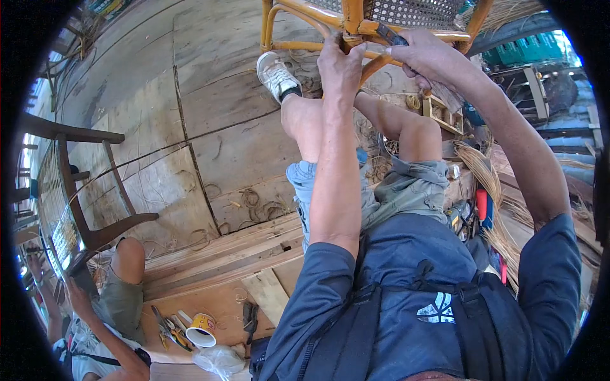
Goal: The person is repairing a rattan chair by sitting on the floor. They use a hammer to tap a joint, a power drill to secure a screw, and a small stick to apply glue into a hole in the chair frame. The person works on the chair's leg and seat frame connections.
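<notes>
A rattan chair [352,16] with glossy orange-brown poles and woven cane panels stands at the top of the view. My left hand [341,66] is closed around its frame, at the joint where an upright pole meets the crosspieces; the fingertips are partly hidden. Just right of it, my right hand [424,58] grips a dark metal hand tool [392,35], whose end points left toward that joint along the lower rail. The tool's exact kind is unclear, since my fingers cover much of it.
At left, another person [127,273] handles a dark wooden chair [101,238]. Pliers [168,327], a yellow cup [202,330] and a plastic bag [219,360] sit on the bench below. Rattan strands [489,190] and a small wooden box [443,115] lie at right. Cane scraps [254,202] litter the floor.
</notes>
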Available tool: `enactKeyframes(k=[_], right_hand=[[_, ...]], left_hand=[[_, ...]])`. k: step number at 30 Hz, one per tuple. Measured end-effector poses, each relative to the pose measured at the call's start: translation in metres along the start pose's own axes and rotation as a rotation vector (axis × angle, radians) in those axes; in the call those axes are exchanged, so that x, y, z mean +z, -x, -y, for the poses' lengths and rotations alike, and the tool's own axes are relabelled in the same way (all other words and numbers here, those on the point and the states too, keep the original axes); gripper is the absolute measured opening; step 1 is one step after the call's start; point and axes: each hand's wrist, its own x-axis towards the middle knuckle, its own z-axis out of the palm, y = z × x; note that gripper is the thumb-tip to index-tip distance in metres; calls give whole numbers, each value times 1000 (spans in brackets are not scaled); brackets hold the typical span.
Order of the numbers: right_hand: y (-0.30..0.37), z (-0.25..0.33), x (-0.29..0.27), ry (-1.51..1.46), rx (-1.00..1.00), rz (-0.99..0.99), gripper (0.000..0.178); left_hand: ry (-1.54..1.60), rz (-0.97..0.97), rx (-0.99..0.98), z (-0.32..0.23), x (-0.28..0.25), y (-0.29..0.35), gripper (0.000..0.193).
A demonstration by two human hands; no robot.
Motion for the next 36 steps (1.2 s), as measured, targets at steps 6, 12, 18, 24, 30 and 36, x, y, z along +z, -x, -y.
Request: enactKeyframes(k=[6,12,18,24,30,36], right_hand=[[18,-7,-3,17,-163,-147,31],[13,-18,-7,94,-217,-125,33],[10,-24,-6,81,-205,-80,32],[6,-24,-6,50,-173,-38,30],[8,-17,-7,63,-160,-36,32],[-10,-33,-5,480,-397,-151,32]], left_hand=[[-92,51,-45,-39,-4,15,36],[-231,-48,-74,-46,5,16,50],[-186,-34,-112,-35,4,10,51],[-226,-16,-104,-47,5,14,49],[-256,-22,-122,-49,4,14,49],[-188,-25,-105,-40,7,11,47]])
